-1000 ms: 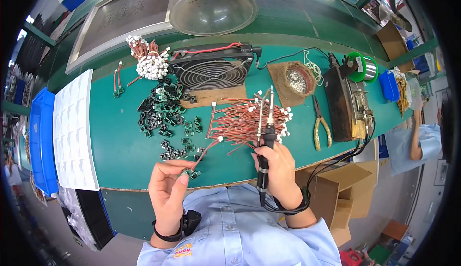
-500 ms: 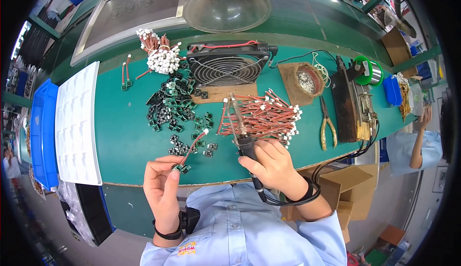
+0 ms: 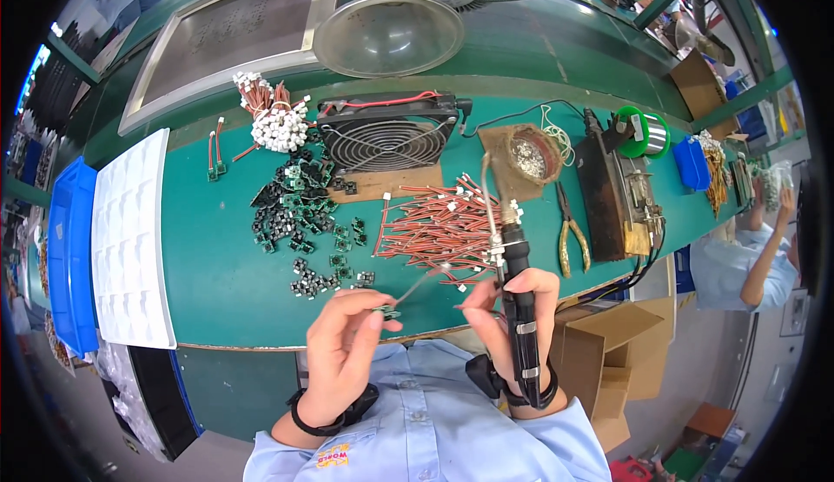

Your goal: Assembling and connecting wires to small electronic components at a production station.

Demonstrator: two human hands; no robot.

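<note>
My left hand (image 3: 341, 343) pinches a small green circuit board (image 3: 387, 312) between thumb and fingers. A wire lead with a white connector (image 3: 445, 268) rises from it, blurred. My right hand (image 3: 495, 325) is closed around the black handle of a soldering iron (image 3: 519, 265), its metal tip pointing away from me. The right thumb and a finger come close together; whether they pinch something small is unclear. Just beyond lies a pile of red-and-black wire leads (image 3: 434, 230). Left of it is a heap of small circuit boards (image 3: 295, 195), with loose black parts (image 3: 311, 282) nearer me.
A black fan (image 3: 387, 145) stands behind the piles. To the right are a round solder pot (image 3: 534, 156), pliers (image 3: 569, 234), a dark metal box (image 3: 606, 191) and a green solder spool (image 3: 645, 134). A white tray (image 3: 130, 239) and blue bin (image 3: 71, 256) line the left.
My left hand has moved right with the board. The soldering iron has swung right and more upright, and my right hand has turned, bringing its fingertips toward the left hand.
</note>
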